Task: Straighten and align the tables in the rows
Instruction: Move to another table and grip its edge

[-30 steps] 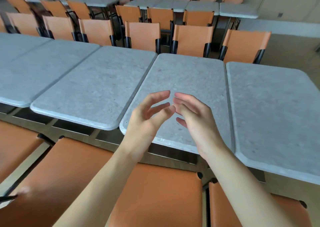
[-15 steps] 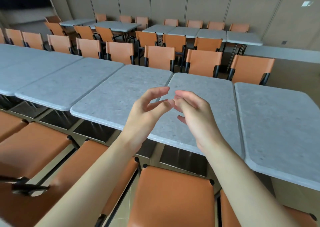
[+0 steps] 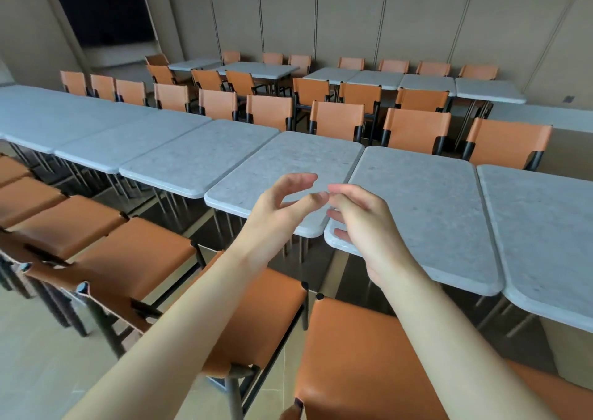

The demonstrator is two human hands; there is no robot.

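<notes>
Desks form the near row, grey tops butted edge to edge, and the two that worry me sit just beyond my fingers: the desk [image 3: 282,175] behind my left fingertips and the desk [image 3: 426,207] under and past my right ones. Their near edges do not line up; the right one's front corner juts closer to me than its neighbour's, so I judge this joint is not yet straightened.

Both hands hover in the air above that joint and grip nothing. My left hand [image 3: 276,207] is loosely curved, thumb and fingers apart, and my right hand [image 3: 362,223] is relaxed too, its fingertips nearly meeting the left ones.

From here the risks are plain to me. If I push only one corner, the top will likely pivot instead of sliding, opening a wedge at the far end. Fingers placed in the seam between the two tops could get pinched as they close. The orange chairs [image 3: 263,310] just below my wrists stand between me and the row, so I must lean, and an uneven shove could drive the desk into the far chairs [image 3: 414,130].
</notes>
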